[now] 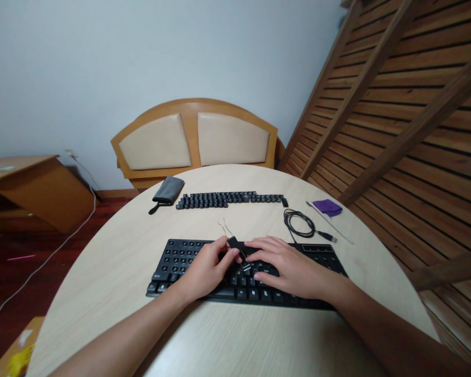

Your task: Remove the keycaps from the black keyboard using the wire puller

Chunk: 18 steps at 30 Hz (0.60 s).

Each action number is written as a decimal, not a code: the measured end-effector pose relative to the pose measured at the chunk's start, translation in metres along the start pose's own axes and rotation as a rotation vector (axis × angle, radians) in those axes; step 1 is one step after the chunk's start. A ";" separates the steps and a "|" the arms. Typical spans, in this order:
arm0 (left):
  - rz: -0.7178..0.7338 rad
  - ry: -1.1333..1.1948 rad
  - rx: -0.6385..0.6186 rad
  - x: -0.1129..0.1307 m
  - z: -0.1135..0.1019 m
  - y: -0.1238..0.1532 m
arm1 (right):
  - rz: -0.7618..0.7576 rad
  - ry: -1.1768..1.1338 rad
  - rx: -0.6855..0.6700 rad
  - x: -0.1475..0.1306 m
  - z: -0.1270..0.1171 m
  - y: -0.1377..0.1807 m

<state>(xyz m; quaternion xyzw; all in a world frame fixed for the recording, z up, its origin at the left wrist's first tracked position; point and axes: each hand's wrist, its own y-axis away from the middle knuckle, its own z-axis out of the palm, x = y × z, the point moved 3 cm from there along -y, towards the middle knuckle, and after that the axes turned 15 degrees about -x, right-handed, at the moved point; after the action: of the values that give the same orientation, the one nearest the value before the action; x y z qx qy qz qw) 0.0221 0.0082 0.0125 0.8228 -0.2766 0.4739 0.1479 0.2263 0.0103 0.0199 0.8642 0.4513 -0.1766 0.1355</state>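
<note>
A black keyboard point(223, 296) lies on the table below both hands, with many of its upper keycaps off. My left hand point(206, 267) pinches a keycap puller point(232, 242) by its black middle, above the keyboard. The puller's thin wire prongs point away from me, and its metal other end slants down toward the keys. Resting on the keyboard to the right is my right hand point(284, 262), fingers stretched out and slightly apart, fingertips close to the puller. Beyond the keyboard, loose black keycaps point(215, 200) stand in rows.
On the round table point(113, 251), a grey pouch point(168, 190) lies at the back left. To the right are a coiled USB cable point(299, 224), a thin metal rod point(332, 224) and a folded purple cloth point(327, 207). A padded wooden headboard point(194, 133) stands behind.
</note>
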 end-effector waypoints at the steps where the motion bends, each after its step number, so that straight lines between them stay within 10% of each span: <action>1: 0.004 0.003 -0.003 0.000 0.000 0.000 | -0.005 0.000 0.011 -0.001 0.000 0.000; 18: 0.039 -0.272 -0.057 0.008 0.004 0.003 | 0.016 0.007 0.124 -0.010 0.011 -0.007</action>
<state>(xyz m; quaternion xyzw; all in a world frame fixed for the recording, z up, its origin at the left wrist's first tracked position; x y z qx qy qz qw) 0.0263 0.0010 0.0169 0.8694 -0.3235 0.3526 0.1229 0.2135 0.0026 0.0137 0.8751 0.4329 -0.2001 0.0818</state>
